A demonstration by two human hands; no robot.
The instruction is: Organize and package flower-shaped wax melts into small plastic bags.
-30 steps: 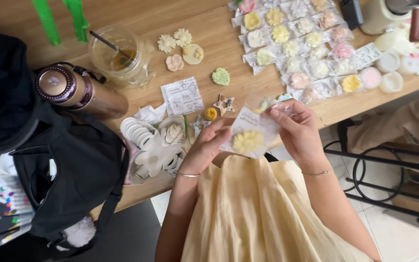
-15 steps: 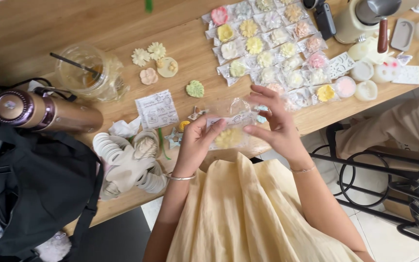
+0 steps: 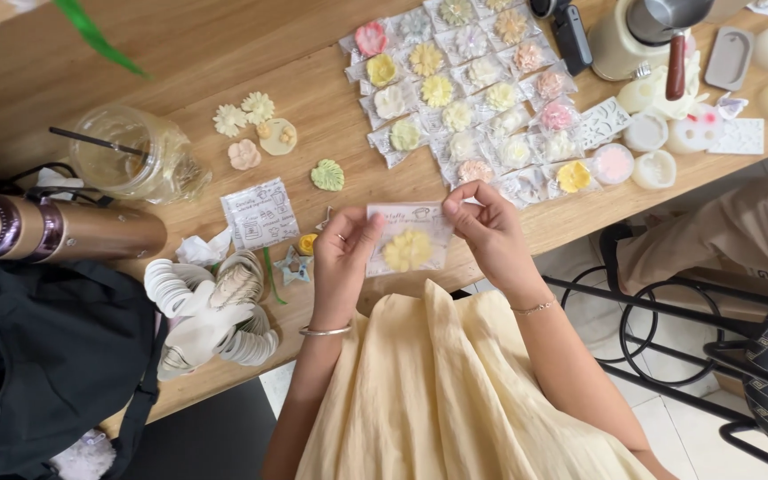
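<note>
We hold a small clear packet (image 3: 409, 238) with a yellow flower piece (image 3: 408, 251) inside it, just above the near edge of the wooden bench (image 3: 224, 53). Our left hand (image 3: 345, 258) pinches the packet's left side, and our right hand (image 3: 484, 227) pinches its upper right corner, both closed on it. Beyond our hands lie rows of packed flowers (image 3: 468, 98) in yellow, pink and white. To the left lie an empty printed packet (image 3: 260, 213), a green flower piece (image 3: 328, 175), a glass jar (image 3: 140, 164) on its side, a metallic flask (image 3: 55, 229) and a stack of white round labels (image 3: 211, 311). A black bag (image 3: 46, 356) sits at the far left.
</note>
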